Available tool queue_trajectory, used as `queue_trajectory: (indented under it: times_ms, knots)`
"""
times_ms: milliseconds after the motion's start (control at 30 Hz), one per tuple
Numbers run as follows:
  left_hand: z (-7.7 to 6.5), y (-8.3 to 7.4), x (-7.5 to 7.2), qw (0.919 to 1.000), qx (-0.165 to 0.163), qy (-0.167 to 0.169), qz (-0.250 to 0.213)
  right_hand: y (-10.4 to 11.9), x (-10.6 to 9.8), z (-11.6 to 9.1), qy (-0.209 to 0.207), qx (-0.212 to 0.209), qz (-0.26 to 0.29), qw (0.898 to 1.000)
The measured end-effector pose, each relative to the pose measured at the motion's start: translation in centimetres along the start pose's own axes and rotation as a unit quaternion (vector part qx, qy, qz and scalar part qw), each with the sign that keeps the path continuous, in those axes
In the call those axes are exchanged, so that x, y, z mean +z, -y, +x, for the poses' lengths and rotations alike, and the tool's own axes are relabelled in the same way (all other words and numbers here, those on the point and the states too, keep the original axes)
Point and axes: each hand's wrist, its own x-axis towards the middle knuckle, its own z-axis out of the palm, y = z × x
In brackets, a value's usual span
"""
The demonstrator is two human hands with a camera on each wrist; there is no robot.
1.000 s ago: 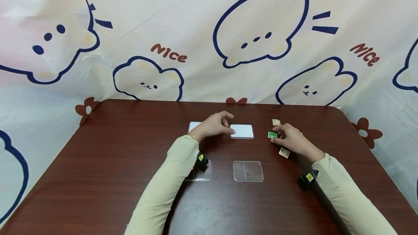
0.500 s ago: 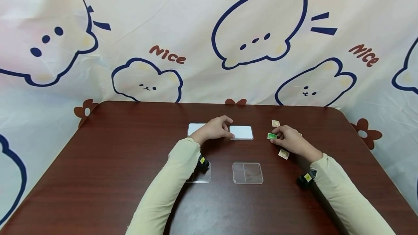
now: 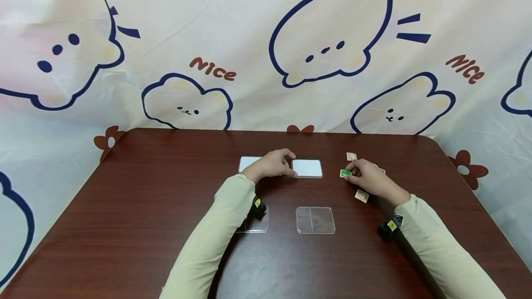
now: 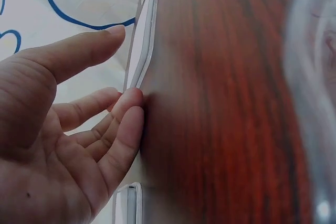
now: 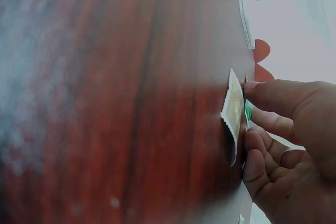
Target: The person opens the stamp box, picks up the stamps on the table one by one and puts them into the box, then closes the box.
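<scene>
At the right of the table, my right hand pinches a small green postage stamp by its edges, low at the tabletop. The right wrist view shows thumb and fingers at opposite edges of the green stamp, beside a tan stamp with serrated edges. My left hand has loosely bent fingers, their tips touching the left end of a flat white rectangle in a clear case. Behind that wrist lies a second white rectangle, partly covered by the hand.
Tan stamps lie behind and in front of my right hand; another small piece is mostly hidden behind it. Nearer me sit two clear plastic trays, the right one in full view, the left one partly under my left wrist.
The green stamp shifts very slightly left with my right fingers. My left hand stays almost still beside the white rectangle; the view tilts a little.
</scene>
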Motion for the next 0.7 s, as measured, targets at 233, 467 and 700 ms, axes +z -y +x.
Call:
queue_trajectory:
  times_ms: [233,467,700]
  knots:
    - [0.10,-0.04,0.11,0.9995,-0.011,0.015,0.025,0.01,-0.07,0.17,0.010,-0.001,-0.002,1.000]
    - [0.17,0.01,0.36,0.9991,-0.014,0.011,0.039,-0.02,0.02,0.35,0.024,-0.002,0.003,1.000]
    - [0.09,-0.18,0.43,0.9990,-0.010,0.009,0.043,0.75,0.06,0.82,0.025,-0.008,0.018,0.999]
